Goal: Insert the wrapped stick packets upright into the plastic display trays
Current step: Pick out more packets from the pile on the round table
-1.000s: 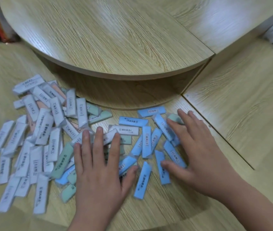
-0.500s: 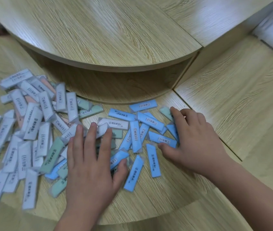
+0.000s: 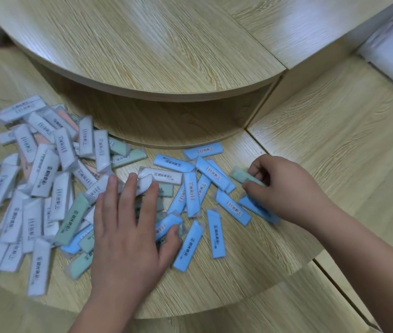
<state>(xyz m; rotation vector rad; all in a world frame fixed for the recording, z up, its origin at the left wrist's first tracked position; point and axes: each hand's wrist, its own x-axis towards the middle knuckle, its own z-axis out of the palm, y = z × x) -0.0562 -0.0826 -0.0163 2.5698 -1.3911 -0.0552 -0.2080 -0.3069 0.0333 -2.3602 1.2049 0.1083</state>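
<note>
- Since the right hand (image 3: pixel 289 188) lay spread over the blue packets (image 3: pixel 232 206) a second ago, its fingers have curled to pinch a pale green packet (image 3: pixel 240 176), right of centre; picking up seems to have begun.
- Left hand (image 3: pixel 128 231) lies flat, fingers straight, pressing the loose packets (image 3: pixel 46 174) mid-frame.

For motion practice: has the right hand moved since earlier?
Yes. The right hand drew back from the curved wooden shelf and now pinches a pale green wrapped packet.

Soft even light, motion blur, edges warped
</note>
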